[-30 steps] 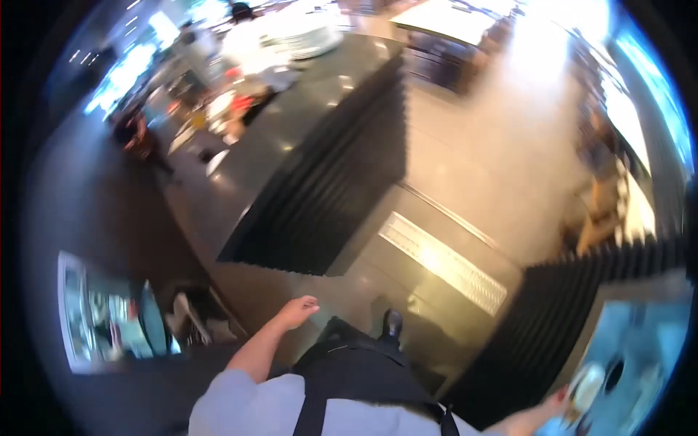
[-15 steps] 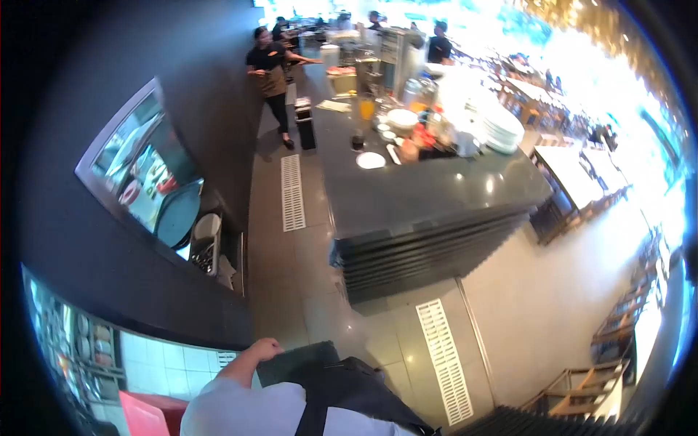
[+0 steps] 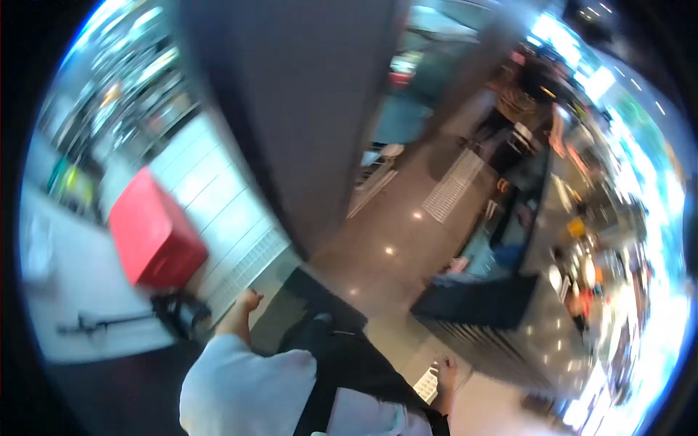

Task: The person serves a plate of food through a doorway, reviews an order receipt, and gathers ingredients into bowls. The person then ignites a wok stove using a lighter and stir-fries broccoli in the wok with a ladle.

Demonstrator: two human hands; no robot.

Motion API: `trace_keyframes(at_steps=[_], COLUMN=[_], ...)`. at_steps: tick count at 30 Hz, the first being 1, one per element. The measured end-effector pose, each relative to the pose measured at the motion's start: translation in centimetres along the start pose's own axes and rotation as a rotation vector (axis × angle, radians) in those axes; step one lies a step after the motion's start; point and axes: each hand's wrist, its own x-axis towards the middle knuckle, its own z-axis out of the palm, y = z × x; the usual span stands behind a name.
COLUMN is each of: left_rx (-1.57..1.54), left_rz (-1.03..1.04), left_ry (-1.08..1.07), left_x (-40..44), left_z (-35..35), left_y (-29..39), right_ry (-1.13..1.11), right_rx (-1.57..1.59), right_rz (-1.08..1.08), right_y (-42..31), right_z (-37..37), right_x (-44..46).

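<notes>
My left hand (image 3: pixel 249 299) hangs low at my left side, its fingers loosely curled in with nothing seen in them. Beyond it lies a dark floor mat (image 3: pixel 309 287). On the other side, my right hand (image 3: pixel 445 372) is held out near my hip, blurred, with its fingers partly bent and apart. Nothing shows in that hand. A pale floor drain grate (image 3: pixel 426 388) lies on the floor beside it. I wear a white shirt and a dark apron (image 3: pixel 349 363).
A red bin (image 3: pixel 154 232) stands at left on pale tiles, near kitchen shelving (image 3: pixel 138 94). A dark wall (image 3: pixel 291 109) divides kitchen and passage. At right runs a counter (image 3: pixel 538 341) with dishes. A co-worker (image 3: pixel 523 94) stands in the passage by another drain grate (image 3: pixel 454 185).
My view has swung left, blurring the scene. The counter and co-worker now sit farther right, and the red bin is in fuller view. My right hand has come into view.
</notes>
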Motion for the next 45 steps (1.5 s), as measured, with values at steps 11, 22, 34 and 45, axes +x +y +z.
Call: trace_keyframes(at_steps=[11, 22, 34, 45], left_rx=[-0.535, -0.939, -1.243, -1.200], left_rz=[-0.206, -0.496, -0.458, -0.593], left_ry=[0.260, 0.206, 0.488, 0.667], left_x=[-15.2, -8.7, -2.1, 9.8], left_z=[-6.2, -4.4, -27.4, -33.2], left_y=[-5.1, -20.8, -35.9, -47.5], right_ry=[-0.927, -1.484, -1.179, -1.163], right_rx=[-0.428, -0.643, -1.025, -1.386], right_rz=[0.075, -0.224, -0.291, -0.179], right_y=[-7.7, -27.3, -30.0, -31.0], right_z=[33.7, 67.4, 94.1, 117.5], right_x=[12.9, -6.0, -3.1, 10.9])
